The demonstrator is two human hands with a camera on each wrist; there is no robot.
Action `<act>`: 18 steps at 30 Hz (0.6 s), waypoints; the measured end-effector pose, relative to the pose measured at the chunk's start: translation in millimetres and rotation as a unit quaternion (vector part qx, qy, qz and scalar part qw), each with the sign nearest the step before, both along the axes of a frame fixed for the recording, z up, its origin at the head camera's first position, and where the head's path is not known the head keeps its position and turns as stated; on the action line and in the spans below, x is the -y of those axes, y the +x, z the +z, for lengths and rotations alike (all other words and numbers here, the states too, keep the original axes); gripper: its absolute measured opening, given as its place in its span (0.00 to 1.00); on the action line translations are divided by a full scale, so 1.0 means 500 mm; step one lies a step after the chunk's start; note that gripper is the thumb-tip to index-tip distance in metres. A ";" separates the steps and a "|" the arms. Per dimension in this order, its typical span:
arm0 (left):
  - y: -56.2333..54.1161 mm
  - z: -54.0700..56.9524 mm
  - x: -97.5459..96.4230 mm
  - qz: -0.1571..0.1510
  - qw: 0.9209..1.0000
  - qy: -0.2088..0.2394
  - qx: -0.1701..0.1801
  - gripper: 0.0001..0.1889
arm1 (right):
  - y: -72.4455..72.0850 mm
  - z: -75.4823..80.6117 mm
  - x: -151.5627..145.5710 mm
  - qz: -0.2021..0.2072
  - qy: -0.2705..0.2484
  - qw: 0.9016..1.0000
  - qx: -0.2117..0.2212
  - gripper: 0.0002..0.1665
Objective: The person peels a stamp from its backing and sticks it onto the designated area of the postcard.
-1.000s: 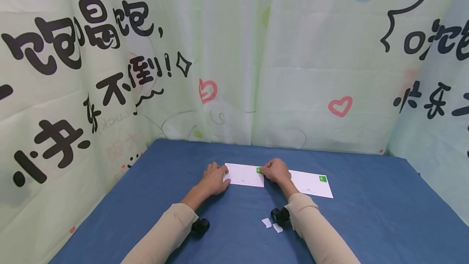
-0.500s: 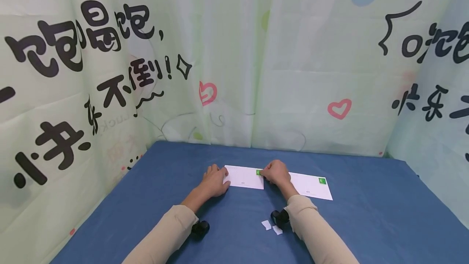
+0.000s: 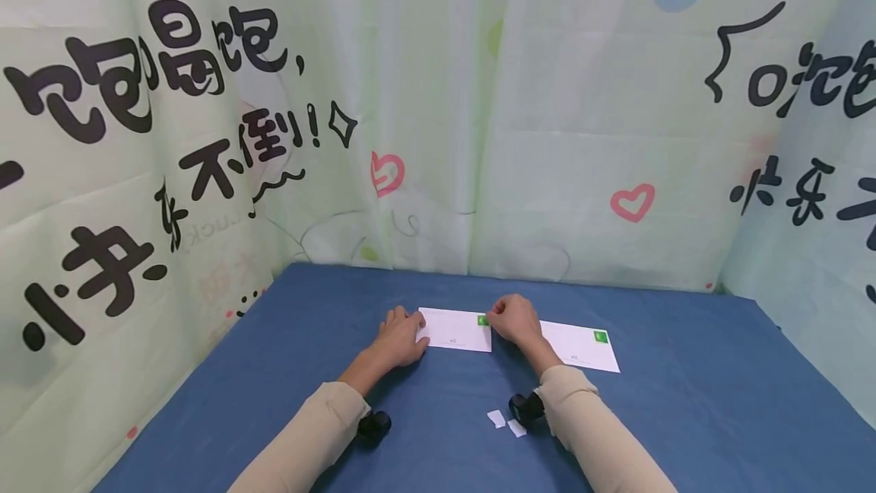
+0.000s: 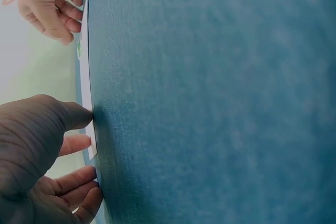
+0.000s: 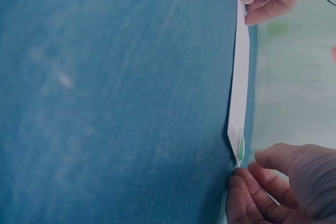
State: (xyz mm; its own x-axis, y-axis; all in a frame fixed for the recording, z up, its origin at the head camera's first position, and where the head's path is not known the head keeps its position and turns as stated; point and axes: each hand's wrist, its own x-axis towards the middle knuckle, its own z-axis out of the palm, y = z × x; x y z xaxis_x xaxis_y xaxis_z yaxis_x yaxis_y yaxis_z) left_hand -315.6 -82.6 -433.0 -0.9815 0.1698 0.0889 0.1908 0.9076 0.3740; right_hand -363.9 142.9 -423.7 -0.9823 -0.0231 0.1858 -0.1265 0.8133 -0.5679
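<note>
A white envelope (image 3: 448,331) lies flat on the blue table, with a small green stamp (image 3: 482,320) at its upper right corner. My left hand (image 3: 397,337) rests on the envelope's left end, its thumb on the near edge and fingers spread. Just right of the stamp is my right hand (image 3: 516,319), fingers loosely bent. In the right wrist view, a gap shows between its thumb and forefinger, and one edge of the stamp (image 5: 241,149) stands slightly off the paper. A second envelope (image 3: 582,347) with a green stamp (image 3: 600,337) lies to the right, partly behind my right wrist.
Two small white paper scraps, one (image 3: 496,419) left of the other (image 3: 517,428), lie on the blue table (image 3: 438,447) near the right wrist's black camera (image 3: 525,408). A pale printed curtain (image 3: 547,135) encloses the table's back and sides.
My right hand has drawn slightly back from the stamp, its fingertips parted from it, and more of the green shows. The left hand stays on the envelope.
</note>
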 end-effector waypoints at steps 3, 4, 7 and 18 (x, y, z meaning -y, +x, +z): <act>0.000 0.003 0.000 0.002 1.000 0.002 0.002 0.15 | 0.002 0.008 0.002 0.011 0.000 1.000 -0.006 0.10; 0.000 0.003 0.000 0.002 1.000 0.002 0.001 0.15 | 0.002 0.009 0.003 0.014 0.000 1.000 -0.005 0.10; 0.000 0.003 -0.001 0.001 1.000 0.000 0.000 0.15 | 0.003 0.012 0.005 0.018 0.004 1.000 0.001 0.10; -0.003 0.000 0.000 -0.001 1.000 0.002 -0.001 0.15 | 0.007 0.012 0.015 0.047 0.043 0.998 -0.006 0.11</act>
State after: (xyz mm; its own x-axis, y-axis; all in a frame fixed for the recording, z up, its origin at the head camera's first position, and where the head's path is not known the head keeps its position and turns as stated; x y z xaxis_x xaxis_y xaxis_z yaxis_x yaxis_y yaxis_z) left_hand -317.0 -82.4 -433.2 -0.9809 0.1715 0.0920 0.1938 0.9058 0.3769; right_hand -360.2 135.2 -417.9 -0.9729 -0.1310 0.1905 -0.2105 0.8430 -0.4950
